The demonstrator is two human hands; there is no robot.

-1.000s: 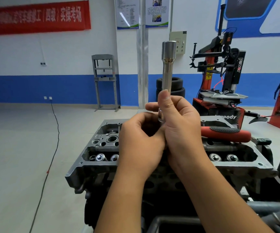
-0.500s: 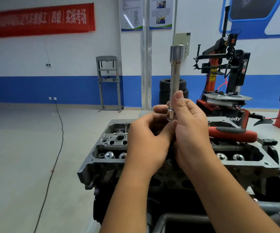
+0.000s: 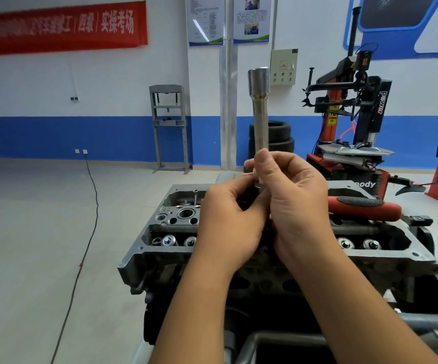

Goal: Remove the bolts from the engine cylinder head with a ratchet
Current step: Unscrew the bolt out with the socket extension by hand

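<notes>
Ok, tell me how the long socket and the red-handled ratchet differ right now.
The long socket stands upright, pinched by the right hand; the ratchet handle lies flat on the cylinder head, unheld. The socket is bare silver metal, the ratchet handle red with a black grip.

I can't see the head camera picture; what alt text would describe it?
Two bare hands hold a long silver metal socket extension upright above a grey metal engine cylinder head: the right hand grips its lower end, the left hand curls beside it. A red-and-black ratchet handle shows behind the right hand, in a workshop with a blue-striped wall.
</notes>
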